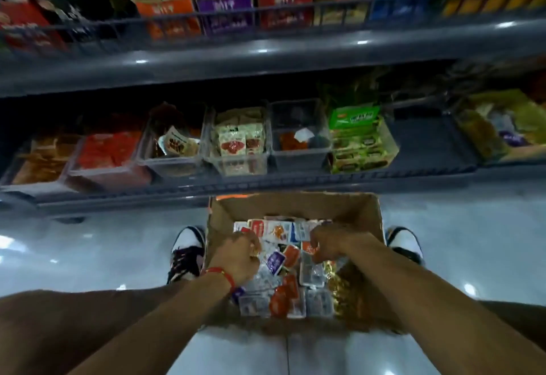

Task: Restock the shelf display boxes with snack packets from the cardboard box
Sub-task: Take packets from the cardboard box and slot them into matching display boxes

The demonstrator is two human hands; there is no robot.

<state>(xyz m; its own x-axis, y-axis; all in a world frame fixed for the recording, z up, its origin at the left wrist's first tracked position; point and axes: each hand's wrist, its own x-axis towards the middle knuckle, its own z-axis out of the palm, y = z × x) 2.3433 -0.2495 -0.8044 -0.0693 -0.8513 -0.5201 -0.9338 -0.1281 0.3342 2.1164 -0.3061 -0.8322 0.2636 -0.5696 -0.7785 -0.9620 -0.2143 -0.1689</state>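
Cardboard box (295,206) on floor at 6 o'clock, full of snack packets (288,295). Left hand (240,259) and right hand (329,243) inside, fingers curled among packets (actual hold on any packet cannot be told). Display boxes (236,141) on shelf at 12 o'clock.

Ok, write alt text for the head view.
Both hands, left hand and right hand, reach into a cardboard box of mixed snack packets on the floor between the person's shoes. Ahead, a low shelf holds clear display boxes, partly filled.
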